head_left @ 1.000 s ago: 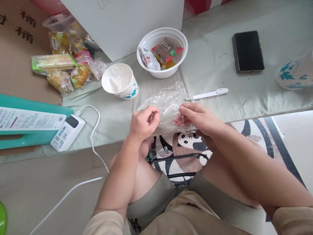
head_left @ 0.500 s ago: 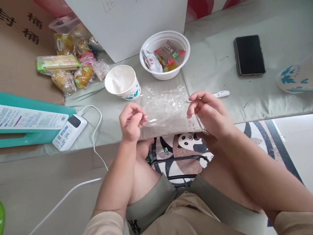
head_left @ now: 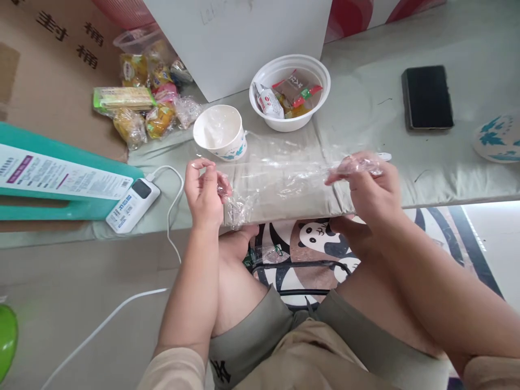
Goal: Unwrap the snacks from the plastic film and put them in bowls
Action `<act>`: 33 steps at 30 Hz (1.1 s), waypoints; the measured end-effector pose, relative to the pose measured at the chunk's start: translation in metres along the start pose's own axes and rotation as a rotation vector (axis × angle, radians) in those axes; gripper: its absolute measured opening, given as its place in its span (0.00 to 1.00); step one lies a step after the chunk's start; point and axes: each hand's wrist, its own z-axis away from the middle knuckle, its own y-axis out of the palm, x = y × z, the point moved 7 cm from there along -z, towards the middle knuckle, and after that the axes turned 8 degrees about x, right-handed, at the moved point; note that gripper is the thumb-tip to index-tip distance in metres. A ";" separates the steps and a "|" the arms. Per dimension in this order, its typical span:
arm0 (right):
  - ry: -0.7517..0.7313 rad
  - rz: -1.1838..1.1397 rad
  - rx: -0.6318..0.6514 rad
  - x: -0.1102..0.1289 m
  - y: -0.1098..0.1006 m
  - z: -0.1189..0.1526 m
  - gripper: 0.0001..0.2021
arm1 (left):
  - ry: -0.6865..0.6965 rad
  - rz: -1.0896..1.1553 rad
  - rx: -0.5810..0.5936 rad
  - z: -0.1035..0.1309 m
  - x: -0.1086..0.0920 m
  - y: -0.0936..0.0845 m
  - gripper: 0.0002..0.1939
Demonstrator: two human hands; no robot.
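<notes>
A clear sheet of plastic film [head_left: 280, 176] is stretched between my two hands, over the front of the cloth-covered bench. My left hand [head_left: 205, 189] pinches its left end, where the film bunches below the fingers. At the other end my right hand [head_left: 371, 181] grips the film, which wraps crinkled about the fingers. Just beyond my left hand stands a white paper cup [head_left: 221, 132] with blue leaf prints and clear plastic inside. A white bowl [head_left: 290, 123] holding several wrapped snacks sits farther back. Part of a white plastic piece [head_left: 384, 156] shows behind my right hand.
Wrapped snacks [head_left: 160, 120] are heaped at the back left. A white power bank [head_left: 134, 206] with a cable leans by a teal jug [head_left: 73, 168]. On the right lie a black phone [head_left: 428, 98] and another leaf-printed cup [head_left: 499, 138]. A white box [head_left: 244, 43] stands behind.
My hands have moved apart, the right one farther right, pulling the film wider and gathering its ends. The view has shifted, so the bench things appear farther right.
</notes>
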 end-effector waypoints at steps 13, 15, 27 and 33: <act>0.348 -0.291 -0.483 -0.025 -0.038 -0.006 0.08 | -0.500 0.259 0.486 -0.001 0.025 0.055 0.28; 0.392 -0.262 -0.457 -0.029 -0.040 -0.009 0.08 | -0.455 0.222 0.459 -0.006 0.026 0.055 0.22; 0.159 -0.053 -0.079 -0.013 -0.035 -0.016 0.14 | -0.022 0.134 0.130 -0.018 0.013 0.021 0.22; 0.445 -0.025 0.046 -0.033 -0.019 -0.014 0.10 | -0.198 0.122 0.217 -0.022 0.030 0.023 0.23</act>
